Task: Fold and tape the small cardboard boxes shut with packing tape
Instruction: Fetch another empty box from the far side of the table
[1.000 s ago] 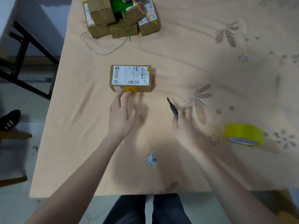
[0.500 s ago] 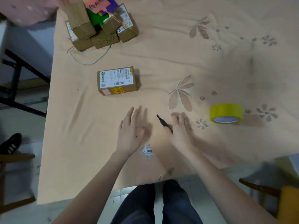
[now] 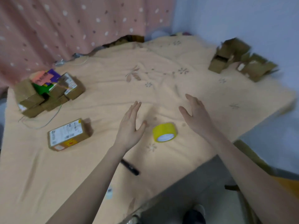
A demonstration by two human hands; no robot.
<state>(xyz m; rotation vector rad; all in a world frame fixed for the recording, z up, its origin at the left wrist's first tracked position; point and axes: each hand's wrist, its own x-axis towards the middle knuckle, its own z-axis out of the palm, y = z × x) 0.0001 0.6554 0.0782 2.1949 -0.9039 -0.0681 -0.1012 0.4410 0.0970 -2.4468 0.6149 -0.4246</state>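
**Inspector A:** Both hands are raised over the peach tablecloth (image 3: 161, 75) with fingers straight and apart, holding nothing. The left hand (image 3: 130, 126) is at centre; the right hand (image 3: 196, 116) sits at its three o'clock.

**Inspector B:** Position of the tape?

**Inspector A:** The yellow tape roll (image 3: 164, 132) lies on the cloth between the two wrists, touching neither. A labelled cardboard box (image 3: 68, 135), closed, rests at nine o'clock from the roll, well apart from the left hand.

**Inspector B:** Other stock?

**Inspector A:** A pile of closed boxes (image 3: 48, 92) with coloured cards on top at ten o'clock; a group of open boxes (image 3: 239, 60), flaps up, at two o'clock near the far corner. A black pen (image 3: 130, 167) lies at six o'clock, partly under the left forearm. Frame is blurred; label text unreadable.
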